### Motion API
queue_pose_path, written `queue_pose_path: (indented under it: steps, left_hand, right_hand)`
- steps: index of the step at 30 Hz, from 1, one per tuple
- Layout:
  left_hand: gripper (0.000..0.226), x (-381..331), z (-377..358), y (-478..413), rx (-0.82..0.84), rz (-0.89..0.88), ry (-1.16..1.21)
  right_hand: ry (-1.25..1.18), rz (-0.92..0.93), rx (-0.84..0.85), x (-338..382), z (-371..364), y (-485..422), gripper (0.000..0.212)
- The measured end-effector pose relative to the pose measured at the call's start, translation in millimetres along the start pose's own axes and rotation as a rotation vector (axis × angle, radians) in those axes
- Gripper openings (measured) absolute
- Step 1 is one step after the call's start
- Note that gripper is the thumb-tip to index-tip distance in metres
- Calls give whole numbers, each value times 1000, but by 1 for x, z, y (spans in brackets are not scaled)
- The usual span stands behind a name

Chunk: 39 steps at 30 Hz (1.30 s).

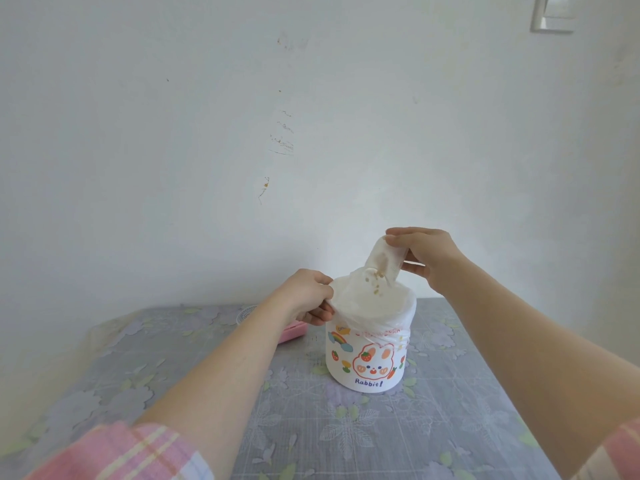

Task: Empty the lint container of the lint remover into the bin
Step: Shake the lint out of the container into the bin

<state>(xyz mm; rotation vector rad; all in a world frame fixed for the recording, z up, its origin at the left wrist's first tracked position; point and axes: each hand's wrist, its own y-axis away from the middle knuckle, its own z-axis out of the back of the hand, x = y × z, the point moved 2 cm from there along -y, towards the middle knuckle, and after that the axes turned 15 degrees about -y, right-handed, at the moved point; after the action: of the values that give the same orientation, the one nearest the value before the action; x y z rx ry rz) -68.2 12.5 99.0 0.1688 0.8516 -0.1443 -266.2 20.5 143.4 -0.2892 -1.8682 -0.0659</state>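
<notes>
A small white bin with a rabbit drawing and a white bag liner stands on the table. My left hand grips the bin's left rim and liner. My right hand holds the translucent lint container tilted mouth-down over the bin's opening. Small tan bits of lint are falling from it into the bin. The pink lint remover body lies behind my left wrist, mostly hidden.
The table has a grey floral cloth and stands against a white wall. A round white mesh part lies near the pink body at the back left. A light switch is on the wall at top right.
</notes>
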Motion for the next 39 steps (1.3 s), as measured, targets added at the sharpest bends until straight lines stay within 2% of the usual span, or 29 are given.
queue_pose_path:
  steps: [11,18,23,39]
  left_hand:
    - [46,1,0,1,5,4,-4]
    - [42,-1,0,2,5,3,-2]
    - [41,-1,0,3,4,1,-8]
    - [43,-1,0,3,9,3,-10]
  right_hand:
    - [-67,-40,-38,-1,3,-5,19]
    - [-178,-73,1,5,1,-3,13]
    - [-46,-53,-35,-6,2,-3,17]
    - [-91,-70,-35,2,4,-1,10]
